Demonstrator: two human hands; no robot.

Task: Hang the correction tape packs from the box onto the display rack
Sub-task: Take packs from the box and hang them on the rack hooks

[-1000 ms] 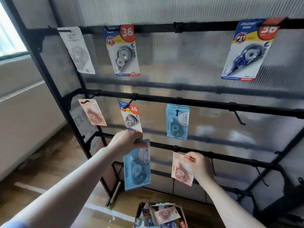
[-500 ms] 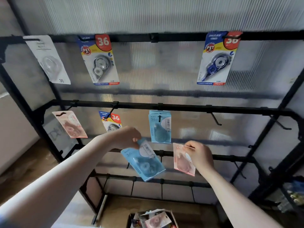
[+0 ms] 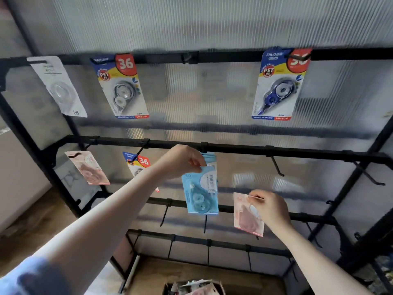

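Observation:
My left hand point(image 3: 180, 160) pinches the top of a light blue correction tape pack point(image 3: 201, 192) and holds it up at the middle rail of the black display rack point(image 3: 276, 153), right in front of blue packs hanging there. My right hand point(image 3: 269, 209) grips a pink pack point(image 3: 244, 218) by its top corner, lower and to the right, in front of the third rail. The cardboard box point(image 3: 191, 289) with more packs sits on the floor at the bottom edge.
Hanging packs: a white one point(image 3: 59, 90), two blue-yellow "36" ones point(image 3: 123, 88) point(image 3: 278, 86) on the top rail, a pink one point(image 3: 87, 169) and a small "36" one point(image 3: 137, 163) on the middle rail. Bare hooks point(image 3: 276, 167) stick out to the right.
My left hand has risen with the blue pack from the third rail up to the middle rail hook. The right hand keeps the pink pack about where it was. The view shifted right.

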